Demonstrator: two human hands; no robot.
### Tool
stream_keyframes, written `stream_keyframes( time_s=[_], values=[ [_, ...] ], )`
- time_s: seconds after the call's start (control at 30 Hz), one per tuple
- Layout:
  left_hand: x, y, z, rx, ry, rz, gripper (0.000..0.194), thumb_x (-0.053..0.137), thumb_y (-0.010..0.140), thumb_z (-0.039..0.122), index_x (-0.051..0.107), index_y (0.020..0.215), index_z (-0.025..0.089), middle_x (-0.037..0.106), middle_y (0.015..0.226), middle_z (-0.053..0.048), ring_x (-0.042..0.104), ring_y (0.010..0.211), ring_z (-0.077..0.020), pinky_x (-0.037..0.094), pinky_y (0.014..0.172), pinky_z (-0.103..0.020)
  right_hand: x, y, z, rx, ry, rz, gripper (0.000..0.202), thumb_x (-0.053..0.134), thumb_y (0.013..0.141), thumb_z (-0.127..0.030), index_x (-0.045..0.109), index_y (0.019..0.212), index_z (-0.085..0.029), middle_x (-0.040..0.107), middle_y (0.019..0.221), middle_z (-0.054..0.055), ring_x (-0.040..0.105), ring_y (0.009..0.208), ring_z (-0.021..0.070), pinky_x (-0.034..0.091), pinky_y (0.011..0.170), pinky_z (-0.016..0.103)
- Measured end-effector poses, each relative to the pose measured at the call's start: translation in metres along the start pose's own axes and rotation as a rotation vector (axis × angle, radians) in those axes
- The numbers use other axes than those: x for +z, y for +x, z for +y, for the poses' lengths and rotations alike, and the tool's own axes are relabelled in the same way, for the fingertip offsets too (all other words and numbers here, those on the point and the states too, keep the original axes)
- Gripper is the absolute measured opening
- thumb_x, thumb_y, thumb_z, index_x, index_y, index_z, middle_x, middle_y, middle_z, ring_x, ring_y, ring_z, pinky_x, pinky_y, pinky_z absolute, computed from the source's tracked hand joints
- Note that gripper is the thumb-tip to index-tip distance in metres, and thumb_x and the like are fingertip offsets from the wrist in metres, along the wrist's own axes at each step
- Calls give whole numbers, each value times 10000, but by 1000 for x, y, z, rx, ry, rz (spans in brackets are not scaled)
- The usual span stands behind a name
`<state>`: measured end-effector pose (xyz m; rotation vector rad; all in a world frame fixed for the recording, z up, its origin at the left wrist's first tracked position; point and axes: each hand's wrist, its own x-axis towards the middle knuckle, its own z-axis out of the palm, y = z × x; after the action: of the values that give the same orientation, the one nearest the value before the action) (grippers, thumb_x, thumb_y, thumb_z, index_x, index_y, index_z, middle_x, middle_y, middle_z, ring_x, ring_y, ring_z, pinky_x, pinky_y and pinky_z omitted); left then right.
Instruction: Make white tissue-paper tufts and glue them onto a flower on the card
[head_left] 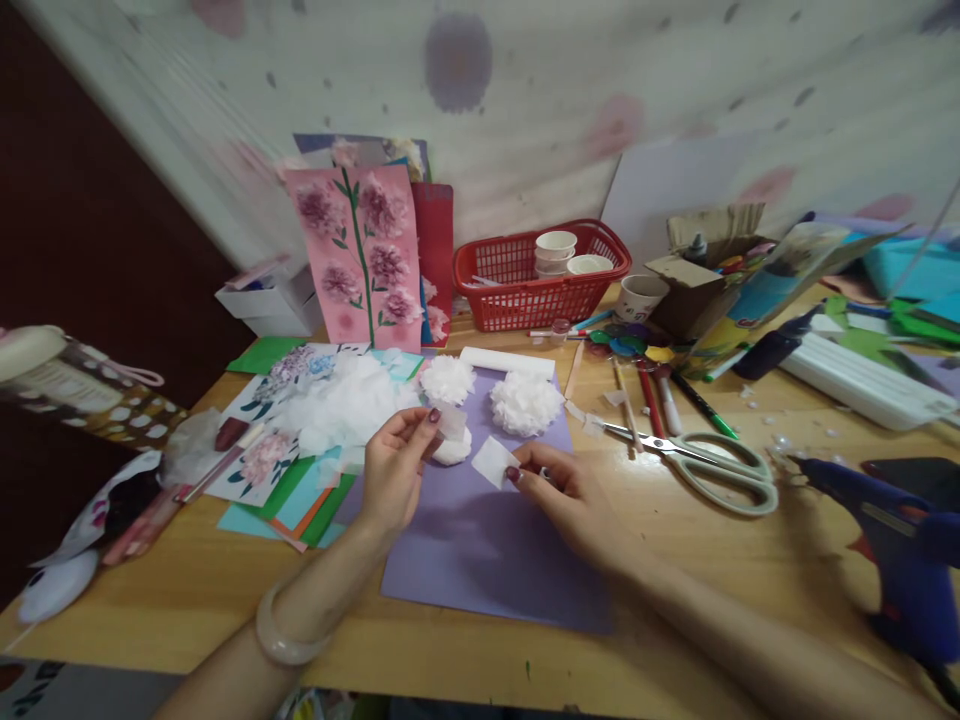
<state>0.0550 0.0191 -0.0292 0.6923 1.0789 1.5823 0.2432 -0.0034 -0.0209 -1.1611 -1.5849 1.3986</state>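
Observation:
My left hand (397, 465) pinches a small translucent white paper piece (451, 424) between thumb and forefinger. Another white paper square (493, 462) is pinched in my right hand (555, 490), a little to the right. Both hands are above a purple sheet (480, 560). Behind them on the sheet sit two ruffled white paper flowers, one at left (447, 381) and one at right (525, 403). A smaller white piece (453, 450) lies partly hidden behind the paper in my left hand. A white roll (507, 362) rests at the sheet's back edge.
White tissue (352, 405) is heaped at left on coloured papers. A pink flower picture (364, 260) stands beside a red basket (510, 300) with cups. At right are scissors (705, 465), pens, a cardboard box (682, 290) and a blue glue gun (900, 540). A bottle (82, 390) is at far left.

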Motion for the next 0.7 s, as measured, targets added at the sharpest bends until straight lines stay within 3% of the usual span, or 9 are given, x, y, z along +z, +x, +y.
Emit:
stream_keyframes(
  time_s=[0.13, 0.23, 0.5, 0.7],
  values=[
    [5, -2, 5, -240, -144, -112, 203, 821, 661, 229, 658, 734, 133, 696, 691, 12, 677, 657, -96, 572, 738, -215, 0, 0, -1, -16, 14, 14, 278, 480, 823, -424, 554, 729, -173, 410, 645, -27, 368, 600, 128, 272, 562, 263],
    [8, -4, 6, -321, -184, -154, 133, 758, 747, 193, 648, 705, 132, 691, 676, 14, 680, 642, -88, 588, 786, -234, 1, -1, -1, -15, 26, 8, 289, 486, 830, -439, 566, 744, -174, 393, 630, -34, 363, 584, 124, 266, 549, 260],
    [7, -6, 5, -362, -120, -181, 188, 758, 741, 279, 648, 772, 130, 707, 748, -21, 685, 677, -108, 577, 695, -206, 0, 0, 1, -37, 33, 12, 281, 497, 863, -431, 548, 727, -191, 402, 634, -30, 371, 598, 128, 276, 562, 260],
    [7, -10, 1, -208, 70, -164, 372, 738, 691, 200, 534, 1000, 165, 706, 781, -10, 656, 639, -105, 557, 679, -248, 0, 0, -1, -20, 64, 1, 320, 518, 850, -483, 551, 726, -191, 373, 620, -39, 326, 570, 121, 248, 534, 258]
  ],
)
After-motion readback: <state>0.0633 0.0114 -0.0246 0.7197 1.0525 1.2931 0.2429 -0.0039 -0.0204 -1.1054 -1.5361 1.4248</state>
